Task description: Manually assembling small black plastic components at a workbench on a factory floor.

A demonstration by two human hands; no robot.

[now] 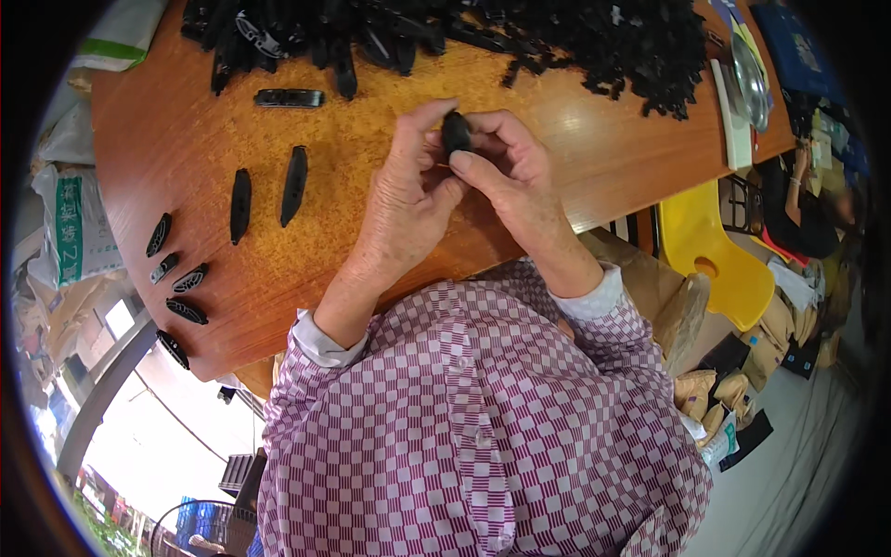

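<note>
Above the wooden table I hold a small, dark, elongated plastic piece, seemingly a black hair clip (455,133), between both hands. The fingers of my left hand (404,200) are bent around its left side. My right hand (515,172) pinches it from the right, thumb at its lower end. My fingers hide part of it, so its detail is hard to make out. Left of my hands lie two long black clips (294,186), side by side, with another clip (290,97) lying crosswise farther off. Several shorter patterned clips (190,278) are spread along the table's left edge.
A heap of long black clip parts (316,37) covers the far left of the table (371,93), and smaller black pieces (613,46) are piled at the far right. A yellow chair (710,251) stands beyond the right edge. Another person (798,209) sits farther right.
</note>
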